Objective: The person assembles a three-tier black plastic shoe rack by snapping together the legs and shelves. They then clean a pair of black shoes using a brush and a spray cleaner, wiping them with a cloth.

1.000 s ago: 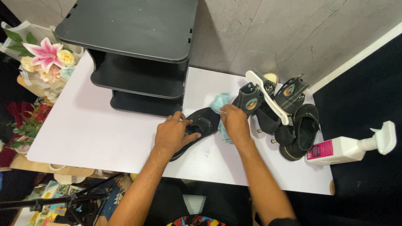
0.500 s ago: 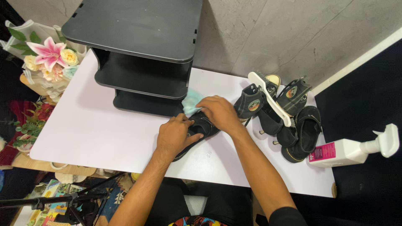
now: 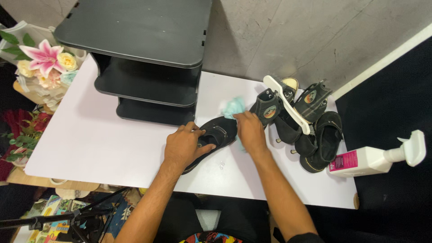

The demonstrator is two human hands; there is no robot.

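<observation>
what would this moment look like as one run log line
left hand: holds black sandal on white table | right hand: presses light blue cloth on sandal

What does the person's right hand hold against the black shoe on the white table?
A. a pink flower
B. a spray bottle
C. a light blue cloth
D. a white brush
C: the right hand presses a light blue cloth at the end of the black shoe, which the left hand steadies; the white brush and spray bottle lie untouched.
</observation>
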